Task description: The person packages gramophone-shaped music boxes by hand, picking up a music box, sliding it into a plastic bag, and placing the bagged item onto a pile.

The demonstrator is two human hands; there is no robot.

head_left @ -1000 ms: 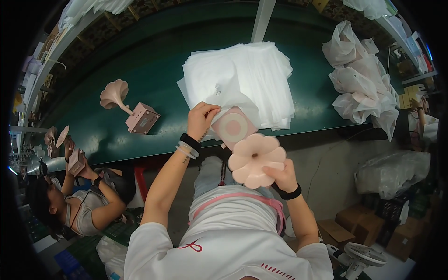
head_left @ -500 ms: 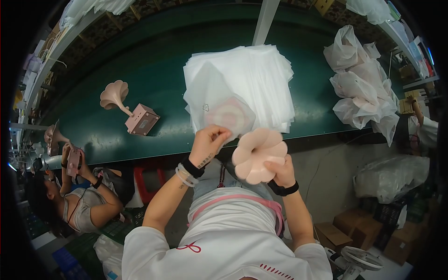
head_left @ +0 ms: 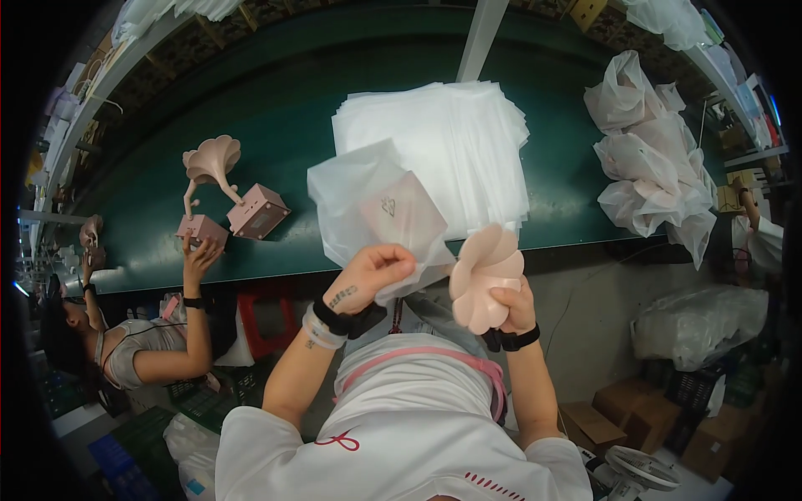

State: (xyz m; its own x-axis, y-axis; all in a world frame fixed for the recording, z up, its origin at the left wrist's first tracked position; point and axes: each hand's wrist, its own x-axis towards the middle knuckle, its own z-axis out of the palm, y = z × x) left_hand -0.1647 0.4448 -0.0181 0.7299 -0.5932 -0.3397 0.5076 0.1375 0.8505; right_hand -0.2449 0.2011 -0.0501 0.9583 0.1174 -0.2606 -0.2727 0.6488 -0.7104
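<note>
With fingers pinched together, my left hand point(head_left: 373, 280) grips the edge of a translucent plastic bag point(head_left: 341, 196). Inside that bag shows the pink boxy base point(head_left: 407, 209) of a gramophone-shaped ornament. Its petal-edged pink horn point(head_left: 483, 280) sticks out of the bag's mouth on the right. My right hand point(head_left: 516, 307) is closed round the horn, thumb on its outer petals. Bag and base hang over the near left part of a stack of white translucent bags point(head_left: 472, 138). The horn's neck is mostly hidden.
On the green table point(head_left: 301, 108), a pink gramophone ornament point(head_left: 259, 211) stands at left. A co-worker's hand point(head_left: 198, 259) touches another gramophone ornament point(head_left: 201, 232) beside it. Bagged goods point(head_left: 643, 159) lie at right. A post point(head_left: 482, 42) rises behind the stack. Cardboard boxes point(head_left: 639, 409) sit lower right.
The bag with the base has swung left and its base shows more plainly. The horn has turned side-on and shifted right. At left, the co-worker has brought a second ornament beside the first.
</note>
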